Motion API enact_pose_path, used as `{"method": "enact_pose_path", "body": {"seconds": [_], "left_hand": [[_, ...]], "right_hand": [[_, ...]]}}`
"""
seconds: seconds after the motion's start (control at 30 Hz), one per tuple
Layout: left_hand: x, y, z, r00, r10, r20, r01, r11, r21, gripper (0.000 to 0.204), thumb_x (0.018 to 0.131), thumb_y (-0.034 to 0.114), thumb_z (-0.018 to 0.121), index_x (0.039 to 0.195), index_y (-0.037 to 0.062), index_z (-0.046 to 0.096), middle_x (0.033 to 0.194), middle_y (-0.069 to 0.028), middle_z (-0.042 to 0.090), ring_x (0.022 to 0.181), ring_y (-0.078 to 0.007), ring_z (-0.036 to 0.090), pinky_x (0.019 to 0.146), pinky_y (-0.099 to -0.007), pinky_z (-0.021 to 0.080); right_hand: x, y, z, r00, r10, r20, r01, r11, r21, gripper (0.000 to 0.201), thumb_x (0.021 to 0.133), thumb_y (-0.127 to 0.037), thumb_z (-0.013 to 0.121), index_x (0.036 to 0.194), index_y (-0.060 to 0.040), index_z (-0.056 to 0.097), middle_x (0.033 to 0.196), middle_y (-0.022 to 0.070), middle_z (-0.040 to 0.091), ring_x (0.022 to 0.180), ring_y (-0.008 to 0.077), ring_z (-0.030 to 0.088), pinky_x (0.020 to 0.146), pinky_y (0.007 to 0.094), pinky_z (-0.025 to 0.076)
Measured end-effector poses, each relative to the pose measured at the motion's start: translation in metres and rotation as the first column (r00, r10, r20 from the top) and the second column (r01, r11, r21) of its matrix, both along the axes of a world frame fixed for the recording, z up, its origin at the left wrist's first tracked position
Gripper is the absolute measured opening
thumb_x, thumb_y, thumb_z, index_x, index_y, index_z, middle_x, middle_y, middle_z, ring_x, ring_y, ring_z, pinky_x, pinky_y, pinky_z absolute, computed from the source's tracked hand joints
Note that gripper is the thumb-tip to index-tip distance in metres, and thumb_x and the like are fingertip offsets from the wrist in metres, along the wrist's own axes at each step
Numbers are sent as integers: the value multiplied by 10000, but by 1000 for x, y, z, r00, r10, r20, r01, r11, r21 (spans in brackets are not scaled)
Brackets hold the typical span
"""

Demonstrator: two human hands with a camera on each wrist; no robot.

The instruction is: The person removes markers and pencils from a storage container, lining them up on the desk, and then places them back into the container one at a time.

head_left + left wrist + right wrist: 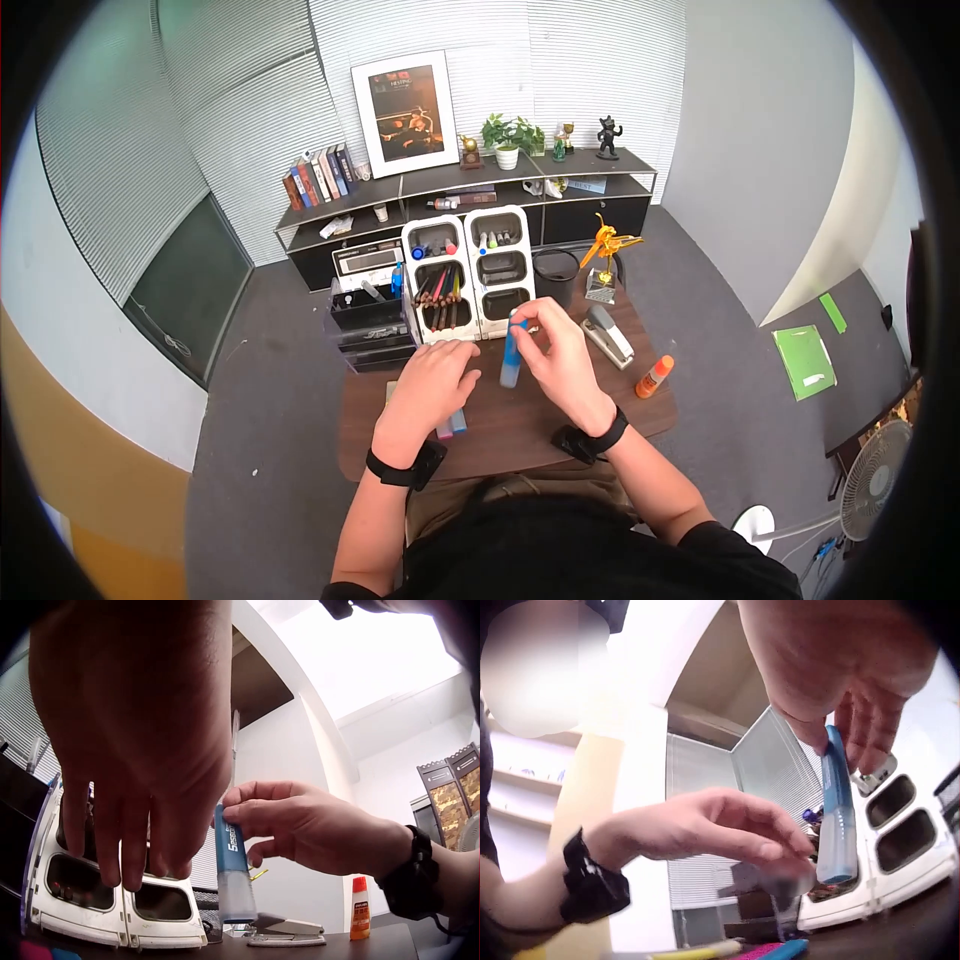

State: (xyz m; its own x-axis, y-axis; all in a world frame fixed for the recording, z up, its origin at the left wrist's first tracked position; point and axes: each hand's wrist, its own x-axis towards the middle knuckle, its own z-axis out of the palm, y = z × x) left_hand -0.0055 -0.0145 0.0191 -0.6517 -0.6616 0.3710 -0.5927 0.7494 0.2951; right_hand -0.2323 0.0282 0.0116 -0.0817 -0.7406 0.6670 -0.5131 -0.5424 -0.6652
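A blue marker with a translucent end (511, 352) hangs upright over the table, pinched near its top by the right hand (562, 362). In the left wrist view the right hand (311, 825) holds the same marker (231, 851) between thumb and fingers. The left hand (430, 385) hovers palm down to the left of it, its fingers extended and holding nothing visible. Behind both hands stands the white compartment organizer (472, 270), with pencils (437, 287) and several markers in it. Below the left hand lie pink and blue markers (452, 424), partly hidden.
A stapler (608, 338) and an orange glue bottle (655, 376) are on the table's right side. An orange figurine (607, 245) stands behind them. A drawer unit (370, 322) is at the left. A shelf (590, 190) with a plant and a framed picture runs along the back.
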Motion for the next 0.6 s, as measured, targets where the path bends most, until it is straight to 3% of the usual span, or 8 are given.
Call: {"method": "enact_pose_path", "body": {"seconds": [0.03, 0.1, 0.13, 0.27, 0.4, 0.5, 0.57, 0.6], "left_hand": [[-1, 3, 5, 999, 21, -38, -21, 1000, 18, 450, 939, 230, 831, 1321, 45, 683, 1200, -174, 767, 1141, -363, 724, 1011, -476, 558], [-4, 4, 6, 988, -49, -144, 55, 998, 38, 500, 943, 219, 832, 1377, 51, 649, 1149, -162, 764, 1068, -352, 733, 946, -464, 574], [-6, 5, 7, 961, -115, -252, 131, 990, 47, 554, 947, 208, 833, 1434, 57, 616, 1098, -150, 762, 995, -342, 743, 881, -452, 591], [-10, 6, 7, 976, -60, -211, 103, 974, 199, 670, 965, 190, 838, 1540, 72, 515, 873, -79, 668, 767, -270, 672, 721, -408, 555], [-13, 2, 0, 957, -50, -285, 144, 936, 321, 647, 942, 168, 845, 1489, 45, 521, 828, -131, 705, 760, -329, 714, 696, -467, 537], [-15, -2, -11, 968, 31, -250, 78, 907, 413, 631, 930, 155, 847, 1469, 43, 537, 816, -141, 716, 770, -366, 723, 718, -477, 545], [-12, -6, -28, 984, 98, -148, -31, 916, 400, 633, 912, 166, 862, 1464, 80, 564, 795, -125, 698, 734, -333, 709, 693, -449, 538], [-13, -10, -35, 981, 98, -165, -28, 923, 383, 581, 887, 174, 878, 1393, 77, 608, 818, -155, 723, 792, -367, 740, 714, -471, 540]], "right_hand": [[3, 2, 1, 1000, -2, 2, 2, 1000, 0, 257, 1018, 30, 709, 1267, -19, 669, 1137, 91, 707, 827, 168, 710, 654, 296, 559], [10, 6, 3, 939, 172, 299, -252, 934, 252, 296, 1031, 24, 713, 1321, -15, 666, 1115, 87, 726, 846, 123, 700, 668, 291, 559], [13, 6, 0, 919, 198, 342, -295, 919, 261, 341, 1039, 16, 719, 1373, -12, 659, 1093, 89, 742, 839, 108, 700, 684, 287, 576], [16, 1, -11, 846, 270, 461, -407, 885, 228, 320, 1055, 0, 714, 1370, 7, 663, 1103, 90, 756, 849, 102, 717, 721, 293, 614], [15, 0, -16, 883, 214, 419, -346, 899, 269, 322, 1048, 18, 706, 1368, 19, 662, 1099, 113, 756, 838, 123, 729, 717, 310, 618], [13, 1, -21, 953, 159, 256, -238, 919, 314, 329, 1018, 50, 691, 1345, 26, 677, 1116, 150, 754, 857, 199, 755, 757, 340, 622], [11, -1, -30, 983, 180, -34, -162, 940, 299, 335, 977, 69, 676, 1308, 29, 697, 1148, 182, 741, 915, 288, 759, 822, 370, 617], [12, -1, -35, 975, 224, 2, -212, 919, 334, 324, 954, 60, 675, 1274, 26, 713, 1165, 191, 726, 952, 335, 754, 861, 394, 612]]}}
